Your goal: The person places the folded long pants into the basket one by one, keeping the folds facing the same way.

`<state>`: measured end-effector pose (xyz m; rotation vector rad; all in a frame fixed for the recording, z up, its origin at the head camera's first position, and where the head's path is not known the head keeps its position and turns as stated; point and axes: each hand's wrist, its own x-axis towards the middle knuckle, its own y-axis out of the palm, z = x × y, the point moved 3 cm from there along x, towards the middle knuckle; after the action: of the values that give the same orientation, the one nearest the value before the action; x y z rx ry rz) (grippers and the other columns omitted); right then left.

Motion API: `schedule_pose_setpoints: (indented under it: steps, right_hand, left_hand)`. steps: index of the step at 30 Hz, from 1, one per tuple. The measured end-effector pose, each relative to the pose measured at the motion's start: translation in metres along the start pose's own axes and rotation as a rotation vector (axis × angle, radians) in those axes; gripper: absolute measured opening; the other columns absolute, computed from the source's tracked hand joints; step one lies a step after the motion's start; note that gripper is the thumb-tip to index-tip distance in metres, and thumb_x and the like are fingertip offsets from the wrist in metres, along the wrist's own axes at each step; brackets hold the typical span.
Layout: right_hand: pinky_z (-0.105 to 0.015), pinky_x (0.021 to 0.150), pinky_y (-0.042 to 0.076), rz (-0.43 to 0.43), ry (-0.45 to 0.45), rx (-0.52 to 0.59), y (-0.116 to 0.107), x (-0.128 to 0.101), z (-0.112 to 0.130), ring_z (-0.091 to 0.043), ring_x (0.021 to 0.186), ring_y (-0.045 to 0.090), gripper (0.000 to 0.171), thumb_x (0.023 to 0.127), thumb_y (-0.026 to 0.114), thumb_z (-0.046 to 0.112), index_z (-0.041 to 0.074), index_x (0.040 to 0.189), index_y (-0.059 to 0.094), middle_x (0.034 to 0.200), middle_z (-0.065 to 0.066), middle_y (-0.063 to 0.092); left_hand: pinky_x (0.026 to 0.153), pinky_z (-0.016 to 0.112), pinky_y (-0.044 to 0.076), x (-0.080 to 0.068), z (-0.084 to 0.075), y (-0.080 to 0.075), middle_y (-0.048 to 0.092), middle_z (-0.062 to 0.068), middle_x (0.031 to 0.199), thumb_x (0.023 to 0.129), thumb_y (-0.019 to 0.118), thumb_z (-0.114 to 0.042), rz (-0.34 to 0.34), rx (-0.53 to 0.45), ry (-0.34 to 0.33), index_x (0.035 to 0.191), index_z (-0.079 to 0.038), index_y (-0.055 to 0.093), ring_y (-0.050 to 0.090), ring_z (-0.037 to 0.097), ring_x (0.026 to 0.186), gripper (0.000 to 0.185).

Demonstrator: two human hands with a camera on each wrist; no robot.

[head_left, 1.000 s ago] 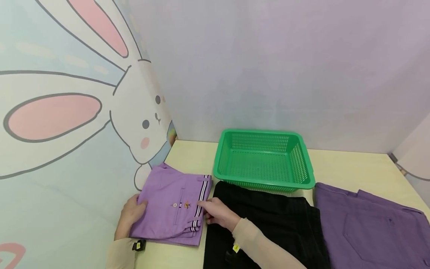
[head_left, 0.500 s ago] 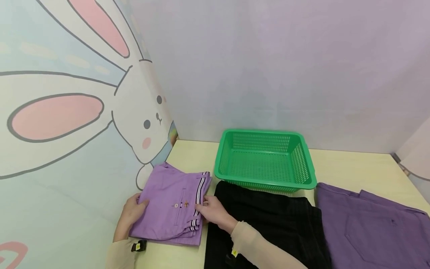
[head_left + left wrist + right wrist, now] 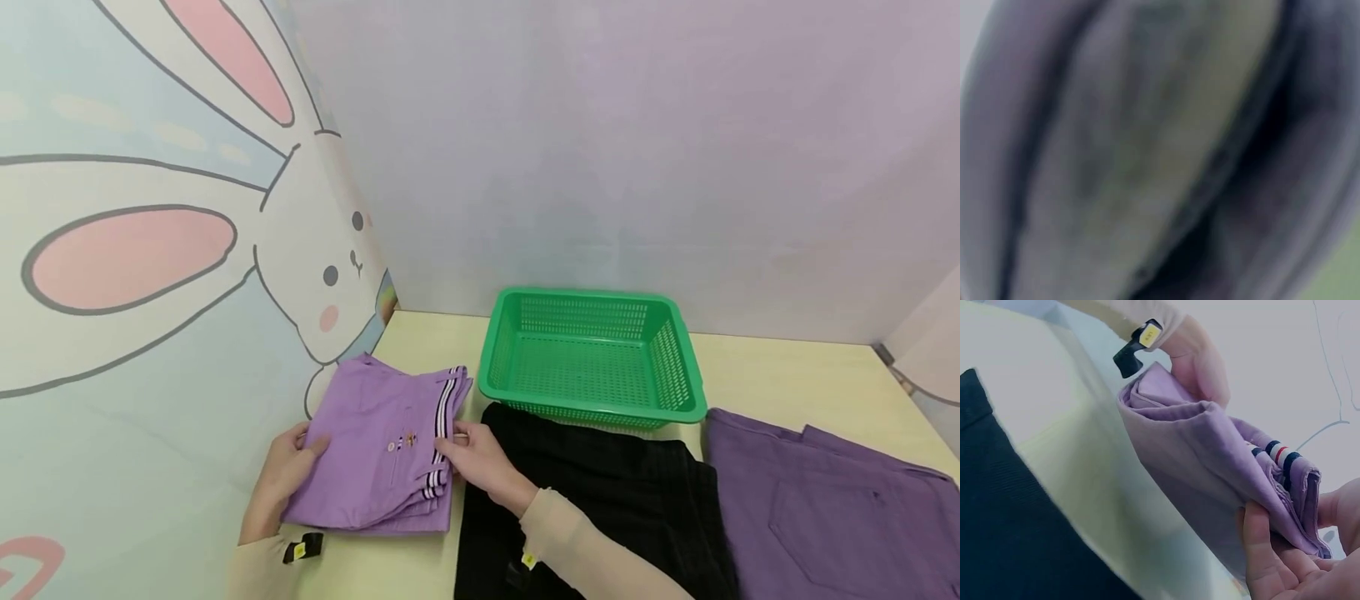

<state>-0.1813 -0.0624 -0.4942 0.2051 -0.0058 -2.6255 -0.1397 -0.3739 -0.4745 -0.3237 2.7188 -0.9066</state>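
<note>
Folded light purple pants [image 3: 352, 458], with a black-and-white striped waistband and a buttoned pocket, are between my hands at the table's left. My left hand [image 3: 283, 467] grips their left edge, thumb on top. On the opposite side my right hand [image 3: 487, 465] pinches the waistband, thumb above and fingers beneath. The right wrist view shows the folded bundle [image 3: 1179, 447] raised off the table, its stacked layers facing the camera. Only blurred cloth folds [image 3: 1147, 156] fill the left wrist view.
Black pants [image 3: 585, 492] lie folded under my right forearm. Darker purple pants [image 3: 825, 517] lie at the table's right. A green plastic basket [image 3: 491, 350] with nothing in it stands at the back. A rabbit-print wall covering [image 3: 150, 458] borders the left side.
The light purple pants have shifted slightly up and away from me, their front edge rising, with both hands gripping them. My right fingers have closed further round the waistband. Basket and other pants stay put.
</note>
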Motion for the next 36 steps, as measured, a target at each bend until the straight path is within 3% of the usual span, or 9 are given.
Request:
schedule_pose_setpoints:
  steps: [8, 15, 19, 24, 26, 29, 31, 36]
  right_hand:
    - [-0.038, 0.072, 0.066, 0.014, 0.009, 0.058, -0.008, -0.007, 0.017, -0.017, 0.085, 0.078, 0.046, 0.106, 0.064, 0.024, 0.000, 0.145, 0.061, 0.115, -0.016, 0.081]
    - [-0.038, 0.076, 0.066, 0.012, -0.020, 0.069, -0.021, -0.009, 0.031, -0.017, 0.091, 0.078, 0.054, 0.108, 0.062, 0.028, -0.001, 0.153, 0.054, 0.123, -0.016, 0.078]
    - [-0.037, 0.077, 0.066, 0.001, -0.025, 0.077, -0.028, -0.010, 0.037, -0.016, 0.089, 0.078, 0.050, 0.108, 0.063, 0.028, 0.001, 0.150, 0.057, 0.118, -0.015, 0.079]
    - [-0.036, 0.078, 0.066, -0.047, -0.015, 0.072, -0.039, -0.012, 0.044, -0.014, 0.087, 0.077, 0.052, 0.107, 0.064, 0.032, 0.003, 0.151, 0.058, 0.111, -0.011, 0.081]
    - [-0.034, 0.077, 0.065, -0.072, -0.008, 0.074, -0.045, -0.014, 0.046, -0.014, 0.085, 0.076, 0.055, 0.107, 0.065, 0.032, 0.002, 0.152, 0.056, 0.110, -0.010, 0.081]
    - [-0.033, 0.076, 0.064, -0.108, -0.001, 0.090, -0.053, -0.016, 0.051, -0.013, 0.083, 0.076, 0.059, 0.107, 0.065, 0.031, 0.001, 0.155, 0.052, 0.110, -0.011, 0.080]
    - [-0.033, 0.076, 0.064, -0.122, 0.001, 0.101, -0.058, -0.018, 0.054, -0.014, 0.084, 0.076, 0.060, 0.106, 0.065, 0.031, 0.001, 0.156, 0.050, 0.113, -0.013, 0.080]
    - [-0.036, 0.082, 0.065, -0.140, 0.004, 0.116, -0.071, -0.021, 0.061, -0.016, 0.092, 0.077, 0.058, 0.107, 0.064, 0.031, 0.003, 0.156, 0.050, 0.122, -0.017, 0.078]
  left_hand:
    - [0.086, 0.019, 0.052, -0.009, -0.014, -0.011, 0.054, 0.031, 0.154, 0.112, 0.057, -0.025, 0.055, -0.071, -0.003, 0.160, 0.010, 0.036, 0.066, 0.031, 0.126, 0.064]
    - [0.086, 0.018, 0.056, -0.016, -0.024, -0.013, 0.056, 0.029, 0.153, 0.112, 0.057, -0.030, 0.071, -0.197, 0.020, 0.162, 0.008, 0.033, 0.066, -0.004, 0.104, 0.067]
    - [0.086, 0.019, 0.057, -0.021, -0.031, -0.014, 0.060, 0.027, 0.150, 0.112, 0.057, -0.029, 0.062, -0.256, 0.024, 0.162, 0.006, 0.035, 0.068, -0.006, 0.099, 0.065]
    - [0.087, 0.019, 0.058, -0.024, -0.041, -0.012, 0.053, 0.028, 0.156, 0.112, 0.057, -0.030, 0.081, -0.314, 0.029, 0.165, 0.006, 0.028, 0.067, -0.007, 0.101, 0.070]
    - [0.086, 0.020, 0.058, -0.024, -0.045, -0.011, 0.060, 0.022, 0.150, 0.111, 0.059, -0.029, 0.086, -0.340, 0.042, 0.165, 0.005, 0.028, 0.069, -0.005, 0.102, 0.071]
    - [0.084, 0.023, 0.060, -0.024, -0.051, -0.008, 0.073, 0.000, 0.129, 0.110, 0.060, -0.028, 0.099, -0.391, 0.057, 0.164, 0.005, 0.032, 0.071, 0.000, 0.099, 0.069]
    - [0.083, 0.024, 0.061, -0.023, -0.056, -0.005, 0.074, -0.015, 0.115, 0.110, 0.061, -0.026, 0.104, -0.423, 0.070, 0.163, 0.005, 0.034, 0.072, 0.002, 0.097, 0.067]
    - [0.084, 0.023, 0.061, -0.023, -0.068, 0.001, 0.073, -0.022, 0.109, 0.110, 0.060, -0.022, 0.121, -0.487, 0.098, 0.162, 0.007, 0.034, 0.073, 0.002, 0.098, 0.064]
